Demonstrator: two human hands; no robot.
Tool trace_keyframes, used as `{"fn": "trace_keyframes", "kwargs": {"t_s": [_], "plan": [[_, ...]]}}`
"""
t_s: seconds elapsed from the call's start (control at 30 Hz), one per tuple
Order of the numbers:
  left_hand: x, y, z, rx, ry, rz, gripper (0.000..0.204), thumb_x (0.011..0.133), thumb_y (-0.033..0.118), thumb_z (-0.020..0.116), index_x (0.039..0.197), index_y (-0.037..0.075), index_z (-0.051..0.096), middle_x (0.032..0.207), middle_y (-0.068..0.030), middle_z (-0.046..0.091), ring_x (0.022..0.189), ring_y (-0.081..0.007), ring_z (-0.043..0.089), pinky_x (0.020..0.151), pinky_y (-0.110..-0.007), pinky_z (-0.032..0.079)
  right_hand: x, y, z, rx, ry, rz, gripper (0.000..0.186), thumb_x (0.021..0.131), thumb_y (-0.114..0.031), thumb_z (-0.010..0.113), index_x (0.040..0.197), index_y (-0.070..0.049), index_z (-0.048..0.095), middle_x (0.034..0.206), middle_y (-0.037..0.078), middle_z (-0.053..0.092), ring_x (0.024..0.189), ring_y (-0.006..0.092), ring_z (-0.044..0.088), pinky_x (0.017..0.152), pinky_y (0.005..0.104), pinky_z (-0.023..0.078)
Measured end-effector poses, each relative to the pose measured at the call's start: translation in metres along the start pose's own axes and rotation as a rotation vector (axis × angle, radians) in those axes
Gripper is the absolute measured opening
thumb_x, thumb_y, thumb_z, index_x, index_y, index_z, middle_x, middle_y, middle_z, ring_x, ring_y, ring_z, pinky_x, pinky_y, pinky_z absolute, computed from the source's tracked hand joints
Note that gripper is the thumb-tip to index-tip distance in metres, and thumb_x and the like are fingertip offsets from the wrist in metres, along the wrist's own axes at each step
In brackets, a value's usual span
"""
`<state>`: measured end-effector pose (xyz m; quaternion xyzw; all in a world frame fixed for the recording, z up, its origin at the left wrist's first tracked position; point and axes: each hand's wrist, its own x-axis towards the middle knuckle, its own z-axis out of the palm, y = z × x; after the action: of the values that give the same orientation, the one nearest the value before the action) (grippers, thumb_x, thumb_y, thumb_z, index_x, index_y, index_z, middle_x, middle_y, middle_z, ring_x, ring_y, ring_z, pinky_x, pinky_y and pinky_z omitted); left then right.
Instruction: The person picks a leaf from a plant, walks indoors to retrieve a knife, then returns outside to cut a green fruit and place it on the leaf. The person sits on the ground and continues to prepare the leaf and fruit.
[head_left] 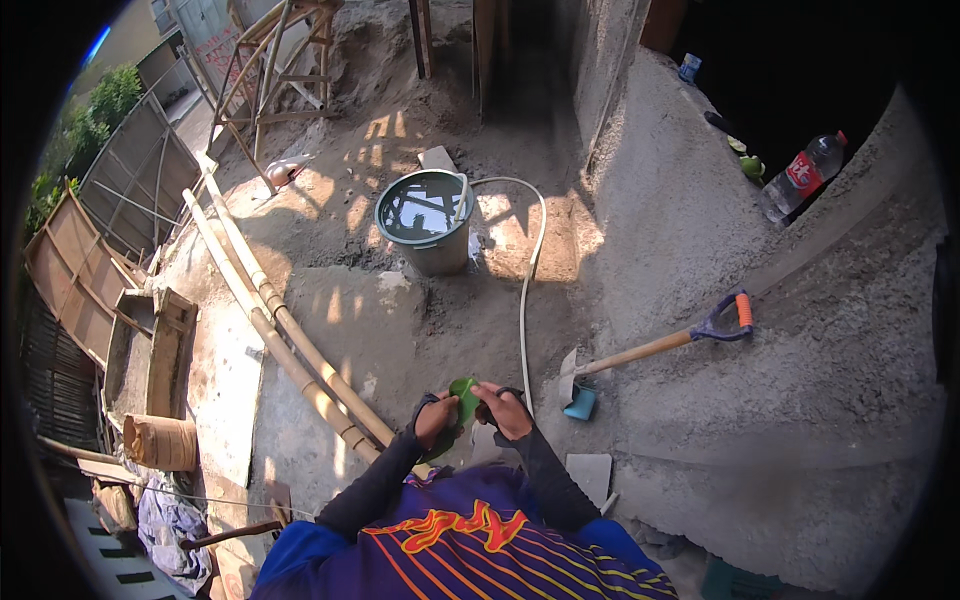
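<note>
At the lower middle of the head view, a green leaf (463, 398) is spread between my hands, in front of my chest. My left hand (436, 420) has its fingers closed on the leaf's left side. On the other side, my right hand (503, 411) pinches the leaf's edge with thumb and fingers. Whether anything lies inside the leaf is too small to tell. Dark sleeves reach down to both wrists.
Ahead stands a grey bucket (440, 255) of water with a pale hose (540, 235) running from it. Bamboo poles (290, 345) lie to the left. A shovel (640, 352) leans at the right, near a blue cup (579, 403). A plastic bottle (803, 180) rests on the ledge.
</note>
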<state>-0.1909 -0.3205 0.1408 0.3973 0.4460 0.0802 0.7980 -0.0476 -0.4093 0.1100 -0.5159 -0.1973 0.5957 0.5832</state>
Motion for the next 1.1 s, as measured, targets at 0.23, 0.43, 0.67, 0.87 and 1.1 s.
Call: {"fn": "trace_keyframes", "kwargs": {"t_s": [0.23, 0.43, 0.67, 0.87, 1.1], "plan": [[0.113, 0.117, 0.1, 0.191, -0.27, -0.034, 0.024, 0.093, 0.019, 0.043, 0.11, 0.005, 0.054, 0.073, -0.0091, 0.056, 0.053, -0.0199, 0.058, 0.046, -0.031, 0.049, 0.067, -0.117, -0.098, 0.085, 0.19, -0.065, 0.027, 0.088, -0.028, 0.061, 0.1, -0.004, 0.064, 0.073, -0.003, 0.059, 0.058, 0.0039, 0.052, 0.05, 0.0201, 0.041], [0.203, 0.194, 0.199, 0.325, -0.456, -0.125, 0.022, 0.093, 0.021, 0.046, 0.104, 0.003, 0.053, 0.074, -0.0115, 0.056, 0.052, -0.0223, 0.058, 0.047, -0.034, 0.049, 0.096, -0.194, -0.179, 0.115, 0.466, -0.257, 0.025, 0.087, -0.026, 0.062, 0.098, -0.003, 0.064, 0.076, 0.0, 0.062, 0.059, 0.0057, 0.055, 0.049, 0.0211, 0.042], [0.333, 0.292, 0.333, 0.384, -0.765, -0.201, 0.026, 0.092, 0.021, 0.049, 0.097, -0.004, 0.053, 0.074, -0.0143, 0.056, 0.055, -0.0254, 0.057, 0.049, -0.037, 0.049, 0.141, -0.311, -0.301, 0.076, 0.685, -0.362, 0.02, 0.087, -0.02, 0.061, 0.094, -0.001, 0.062, 0.077, 0.003, 0.062, 0.062, 0.0105, 0.057, 0.049, 0.0245, 0.043], [0.417, 0.403, 0.459, 0.407, -0.974, -0.18, 0.025, 0.093, 0.021, 0.045, 0.101, -0.001, 0.053, 0.079, -0.0126, 0.056, 0.059, -0.0235, 0.057, 0.054, -0.036, 0.049, 0.181, -0.455, -0.398, -0.076, 0.797, -0.485, 0.018, 0.087, -0.017, 0.061, 0.093, -0.001, 0.062, 0.078, 0.004, 0.062, 0.062, 0.0108, 0.056, 0.048, 0.0251, 0.042], [0.462, 0.5, 0.598, 0.432, -1.19, -0.143, 0.027, 0.094, 0.02, 0.043, 0.112, 0.0, 0.049, 0.084, -0.0117, 0.053, 0.06, -0.0217, 0.055, 0.056, -0.035, 0.05, 0.172, -0.61, -0.48, -0.327, 0.984, -0.432, 0.016, 0.085, -0.017, 0.062, 0.09, -0.003, 0.063, 0.074, 0.001, 0.06, 0.058, 0.0082, 0.052, 0.044, 0.0229, 0.038]]}}
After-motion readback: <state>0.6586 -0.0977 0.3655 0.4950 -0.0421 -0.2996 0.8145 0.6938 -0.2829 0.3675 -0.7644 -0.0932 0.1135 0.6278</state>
